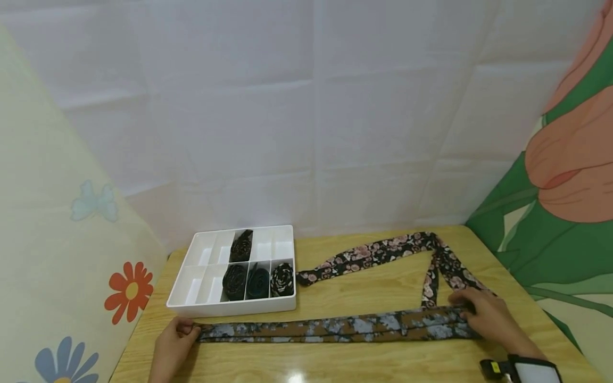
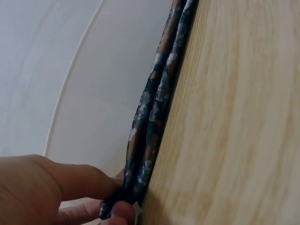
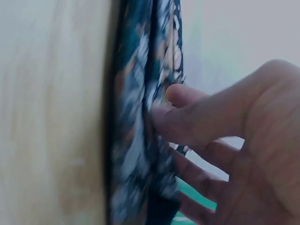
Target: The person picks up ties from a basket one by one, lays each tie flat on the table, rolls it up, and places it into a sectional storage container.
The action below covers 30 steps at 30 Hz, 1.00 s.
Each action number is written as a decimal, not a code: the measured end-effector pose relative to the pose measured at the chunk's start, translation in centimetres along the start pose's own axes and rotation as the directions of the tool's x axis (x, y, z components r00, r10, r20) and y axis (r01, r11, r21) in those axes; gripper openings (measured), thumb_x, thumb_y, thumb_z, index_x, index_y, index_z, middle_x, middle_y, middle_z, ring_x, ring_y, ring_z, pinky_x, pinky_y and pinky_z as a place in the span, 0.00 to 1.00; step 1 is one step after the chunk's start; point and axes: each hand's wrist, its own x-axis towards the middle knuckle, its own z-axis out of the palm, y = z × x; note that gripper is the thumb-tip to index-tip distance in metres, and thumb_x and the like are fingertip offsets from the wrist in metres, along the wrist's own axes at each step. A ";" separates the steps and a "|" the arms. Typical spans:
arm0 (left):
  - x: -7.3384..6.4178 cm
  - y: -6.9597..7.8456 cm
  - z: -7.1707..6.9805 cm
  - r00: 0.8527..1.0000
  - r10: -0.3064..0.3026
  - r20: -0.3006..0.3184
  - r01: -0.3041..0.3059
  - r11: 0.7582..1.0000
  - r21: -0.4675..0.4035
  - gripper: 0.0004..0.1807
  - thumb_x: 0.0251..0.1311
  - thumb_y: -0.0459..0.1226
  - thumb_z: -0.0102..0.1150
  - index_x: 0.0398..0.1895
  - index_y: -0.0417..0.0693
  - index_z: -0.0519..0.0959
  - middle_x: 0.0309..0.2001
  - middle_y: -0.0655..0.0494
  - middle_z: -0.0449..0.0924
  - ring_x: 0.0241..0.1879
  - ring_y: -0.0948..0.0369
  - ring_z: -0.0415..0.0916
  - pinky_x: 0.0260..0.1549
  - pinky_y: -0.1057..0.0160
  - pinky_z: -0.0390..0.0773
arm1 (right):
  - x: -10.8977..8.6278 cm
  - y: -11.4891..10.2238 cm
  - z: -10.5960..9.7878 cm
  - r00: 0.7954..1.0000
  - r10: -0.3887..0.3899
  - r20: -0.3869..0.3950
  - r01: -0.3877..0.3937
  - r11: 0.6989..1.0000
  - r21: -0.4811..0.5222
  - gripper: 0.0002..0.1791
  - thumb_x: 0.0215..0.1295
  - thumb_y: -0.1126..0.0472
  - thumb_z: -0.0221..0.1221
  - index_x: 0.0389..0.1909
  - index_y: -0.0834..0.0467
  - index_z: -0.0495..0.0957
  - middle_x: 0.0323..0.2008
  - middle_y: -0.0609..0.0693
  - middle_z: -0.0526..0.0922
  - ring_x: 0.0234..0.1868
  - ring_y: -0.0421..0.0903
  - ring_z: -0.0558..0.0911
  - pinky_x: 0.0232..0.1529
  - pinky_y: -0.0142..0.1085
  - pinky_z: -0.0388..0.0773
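Note:
A brown necktie with blue-grey flowers [image 1: 335,328] lies folded lengthwise in a long strip across the front of the table. At its narrow left end, my left hand [image 1: 174,346] pinches the tip between thumb and fingers; the left wrist view shows this pinch [image 2: 115,199] close up. Near the wide right end, my right hand [image 1: 488,316] holds the far edge of the tie. In the right wrist view the thumb [image 3: 183,123] presses on the blurred tie [image 3: 133,117], with other fingers behind it.
A white divided tray [image 1: 230,307] stands at the back left. Several rolled dark neckties [image 1: 258,282] sit in its compartments. A black necktie with pink roses [image 1: 369,255] lies bent behind the brown one, its narrow end by the tray's right side. Walls border the wooden table [image 1: 345,292].

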 end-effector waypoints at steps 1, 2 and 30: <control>-0.1 0.1 0.1 1.000 0.002 -0.006 -0.002 1.000 0.001 0.17 0.62 0.35 0.69 0.44 0.28 0.78 0.34 0.43 0.81 0.33 0.58 0.76 0.29 0.64 0.74 | 0.1 -0.6 0.1 1.000 -0.006 -0.022 0.006 1.000 -0.005 0.17 0.58 0.74 0.68 0.48 0.59 0.86 0.47 0.59 0.88 0.52 0.72 0.80 0.52 0.74 0.68; -0.1 0.2 0.1 1.000 0.006 -0.017 -0.005 1.000 0.007 0.18 0.61 0.36 0.70 0.44 0.28 0.78 0.34 0.43 0.81 0.33 0.58 0.76 0.30 0.64 0.74 | 0.2 -1.4 0.2 0.999 -0.007 -0.036 0.007 1.000 -0.001 0.18 0.58 0.75 0.66 0.49 0.59 0.86 0.49 0.60 0.87 0.55 0.74 0.78 0.54 0.76 0.66; -1.7 2.5 3.3 0.946 0.261 -0.192 -0.273 0.961 -0.039 0.10 0.50 0.23 0.72 0.36 0.37 0.85 0.33 0.49 0.83 0.30 0.70 0.71 0.33 0.66 0.74 | 3.2 -25.5 9.6 0.774 -0.596 0.214 0.560 0.802 0.208 0.08 0.76 0.53 0.64 0.52 0.42 0.87 0.45 0.36 0.79 0.41 0.28 0.74 0.38 0.27 0.75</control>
